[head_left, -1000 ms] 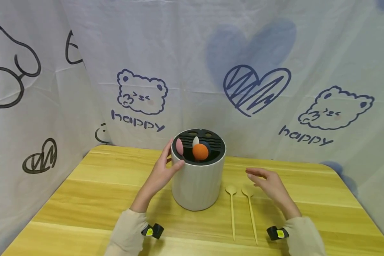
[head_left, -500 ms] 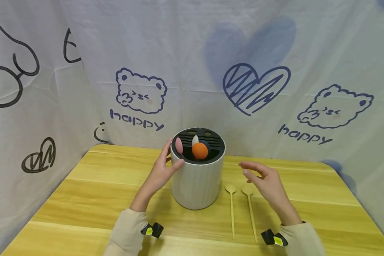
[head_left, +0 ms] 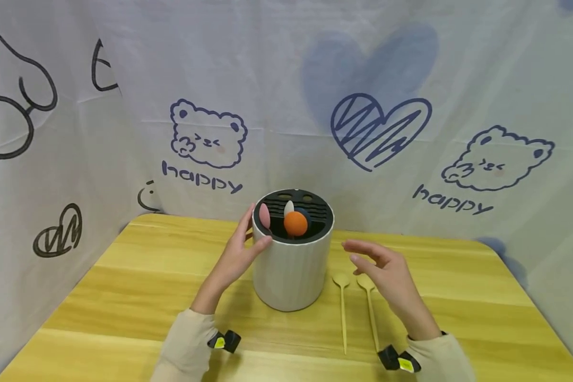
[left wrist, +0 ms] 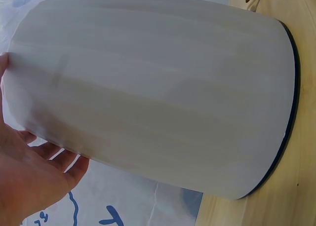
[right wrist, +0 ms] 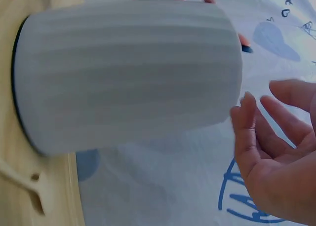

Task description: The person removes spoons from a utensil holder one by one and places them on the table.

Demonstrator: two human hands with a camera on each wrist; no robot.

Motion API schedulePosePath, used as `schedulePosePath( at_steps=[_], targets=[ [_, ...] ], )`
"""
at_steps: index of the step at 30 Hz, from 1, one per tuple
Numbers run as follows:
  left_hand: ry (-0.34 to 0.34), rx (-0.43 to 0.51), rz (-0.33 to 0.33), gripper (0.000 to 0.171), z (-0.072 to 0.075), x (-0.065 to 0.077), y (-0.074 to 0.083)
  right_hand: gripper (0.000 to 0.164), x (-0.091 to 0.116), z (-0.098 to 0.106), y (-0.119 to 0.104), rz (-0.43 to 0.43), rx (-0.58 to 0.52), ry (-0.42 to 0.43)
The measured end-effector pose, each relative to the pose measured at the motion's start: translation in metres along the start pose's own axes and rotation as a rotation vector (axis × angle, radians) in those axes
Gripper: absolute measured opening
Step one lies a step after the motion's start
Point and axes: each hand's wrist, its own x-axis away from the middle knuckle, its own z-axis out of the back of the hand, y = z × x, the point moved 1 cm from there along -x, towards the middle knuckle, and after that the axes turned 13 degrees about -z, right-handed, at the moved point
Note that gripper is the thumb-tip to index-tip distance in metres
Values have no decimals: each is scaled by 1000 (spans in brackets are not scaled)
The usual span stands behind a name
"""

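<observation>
A white ribbed utensil holder [head_left: 290,276] with a black slotted top stands upright on the table. My left hand [head_left: 236,257] holds its left side near the rim, thumb in front and fingers round the back. Rounded heads poke out of its front opening: one pink [head_left: 265,216], one orange [head_left: 296,224], one white [head_left: 288,208] and a dark blue one behind. Right of the holder, my right hand [head_left: 384,273] hovers with relaxed, slightly bent fingers and nothing in them. Beneath and beside it lie two pale yellow spoons [head_left: 341,280], the right one partly covered by that hand.
The wooden table [head_left: 124,297] has its back edge against a white cloth [head_left: 286,79] printed with bears and hearts. Another stretch of cloth hangs on the left. Each wrist wears a small black camera [head_left: 398,358].
My right hand has moved left, closer to the holder and over the right spoon. The left hand keeps its hold on the holder. The head view has shifted slightly.
</observation>
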Motion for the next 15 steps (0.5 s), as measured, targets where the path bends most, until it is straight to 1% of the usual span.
schedulePosePath(
  at_steps=[3, 5, 12, 15],
  targets=[
    [-11, 2, 9, 81, -1, -1, -1, 29, -2, -3, -5, 7, -36, 10],
    [-11, 0, 10, 82, -1, 0, -2, 30, -6, -5, -11, 8, -35, -1],
    [7, -4, -8, 83, 0, -1, -1, 32, -28, -4, -35, 45, 56, -77],
    [6, -1, -12, 83, 0, -1, 0, 33, -35, -5, -43, 36, 85, -105]
  ],
)
